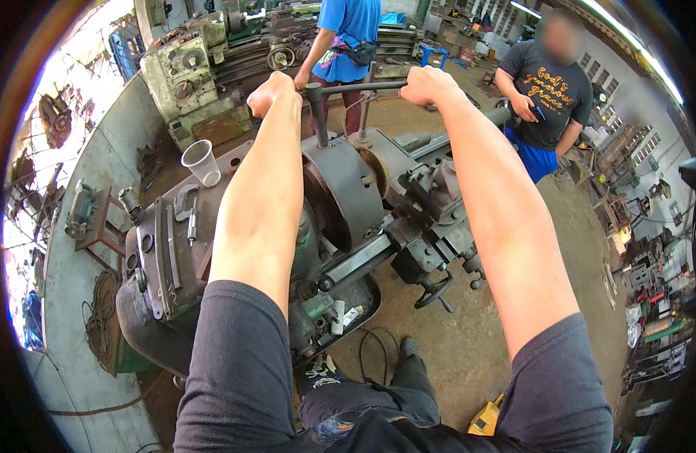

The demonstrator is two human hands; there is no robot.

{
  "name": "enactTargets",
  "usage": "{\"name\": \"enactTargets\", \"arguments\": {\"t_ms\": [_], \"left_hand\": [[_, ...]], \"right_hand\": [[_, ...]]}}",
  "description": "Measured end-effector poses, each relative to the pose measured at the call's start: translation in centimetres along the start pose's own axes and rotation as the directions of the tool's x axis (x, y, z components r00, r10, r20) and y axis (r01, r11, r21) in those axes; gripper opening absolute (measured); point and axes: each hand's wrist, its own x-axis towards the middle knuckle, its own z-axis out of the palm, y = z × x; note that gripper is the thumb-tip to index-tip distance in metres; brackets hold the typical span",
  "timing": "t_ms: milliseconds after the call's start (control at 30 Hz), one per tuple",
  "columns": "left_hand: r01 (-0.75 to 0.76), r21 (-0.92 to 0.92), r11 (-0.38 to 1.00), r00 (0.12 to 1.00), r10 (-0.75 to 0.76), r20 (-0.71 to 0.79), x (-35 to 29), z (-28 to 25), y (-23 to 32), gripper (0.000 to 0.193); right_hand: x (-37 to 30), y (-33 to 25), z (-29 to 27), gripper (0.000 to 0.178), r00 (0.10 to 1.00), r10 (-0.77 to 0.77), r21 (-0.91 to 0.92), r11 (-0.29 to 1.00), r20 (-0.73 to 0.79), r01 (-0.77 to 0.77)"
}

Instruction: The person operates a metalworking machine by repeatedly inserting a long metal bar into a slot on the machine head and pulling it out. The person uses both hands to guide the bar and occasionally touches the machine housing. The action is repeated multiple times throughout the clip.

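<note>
Apparently, the person is bearing on a long, dark metal T-shaped key [316, 117], whose upright stem is standing in the top of a broad, grey steel cylindrical chuck [344, 196]. Nearer and to the left, the lathe's dark brown metal headstock [214, 198] is carrying a clear plastic cup [201, 162]. The left hand [275, 96] is closing in a fist at the key's left end, its fingers mostly hidden; the right hand [429, 84] is wrapping the right end. The step in hand seems to be turning the key, which is calling for balanced force at both ends and a fully seated stem.

As for writing, the person's own black shirt [378, 430] is showing a blurred coloured print nearest. Beyond it, two small white packages [337, 317] are lying in a shallow black tray [374, 294], any print too small to read. Far right, a bystander's dark grey T-shirt [548, 87] is bearing large, legible yellow lettering. Far left, a pale green machine [182, 75] is showing round dials, their markings unreadable.
</note>
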Motion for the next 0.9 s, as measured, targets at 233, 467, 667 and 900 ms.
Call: {"name": "enactTargets", "arguments": {"t_ms": [233,467,667,900], "left_hand": [[-0.005,-0.055,0.998,0.999,0.007,0.050,-1.0,-0.6,0.1,0.034],[0.003,-0.011,1.000,0.992,-0.001,0.124,-1.9,-1.6,0.5,0.035],[-0.058,0.194,0.979,0.983,0.022,0.184,-0.5,-0.5,0.2,0.037],[-0.359,0.180,0.916,0.852,0.242,0.465,1.0,0.3,-1.5,0.040]], "right_hand": [[-0.8,0.0,0.4,0.043,0.998,0.043,-0.055,0.997,-0.036,-0.045],[-1.8,0.1,0.7,0.044,0.994,0.078,-0.063,0.995,-0.077,-0.083],[-4.2,-0.2,0.9,0.042,0.985,0.142,-0.072,0.986,-0.096,-0.149],[-5.8,0.0,0.5,0.040,0.989,0.093,-0.047,0.994,-0.119,-0.099]]}}
